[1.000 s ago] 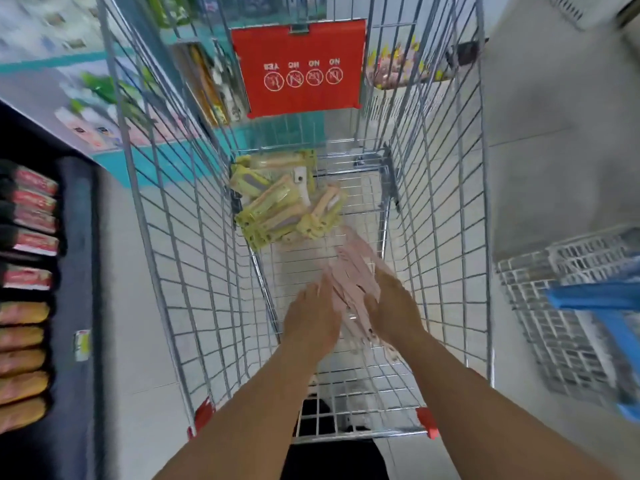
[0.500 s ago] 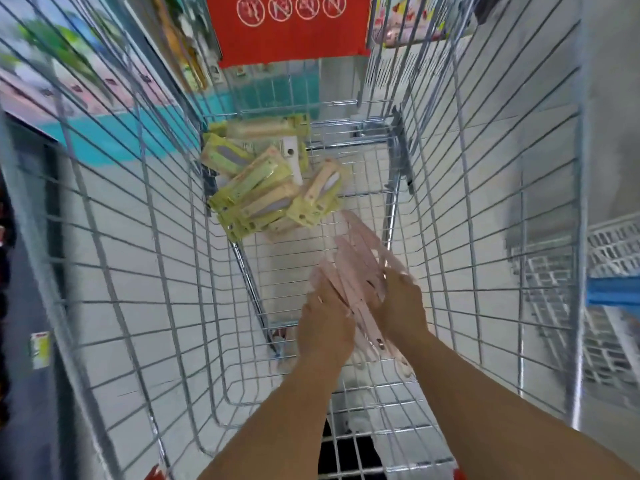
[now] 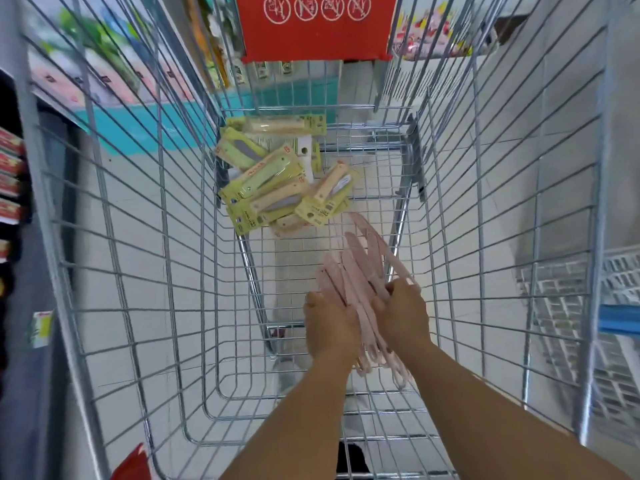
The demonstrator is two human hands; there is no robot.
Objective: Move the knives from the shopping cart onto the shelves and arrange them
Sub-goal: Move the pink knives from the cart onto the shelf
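Both the left hand point(image 3: 330, 322) and right hand point(image 3: 403, 317) curl their fingers round a bundle of pink knives point(image 3: 356, 271) inside the shopping cart point(image 3: 138, 258). Beyond the fingertips, a heap of yellow-carded knives point(image 3: 277, 181) lies untouched, so most of the move seems left to do.

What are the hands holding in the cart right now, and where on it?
Both the left hand and the right hand grip one bundle of pink knives around its middle, inside the shopping cart.

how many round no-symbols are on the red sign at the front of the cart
4, in one row across the red sign at the cart's far end: far left, centre-left, centre-right, far right. The frame's top edge crops them.
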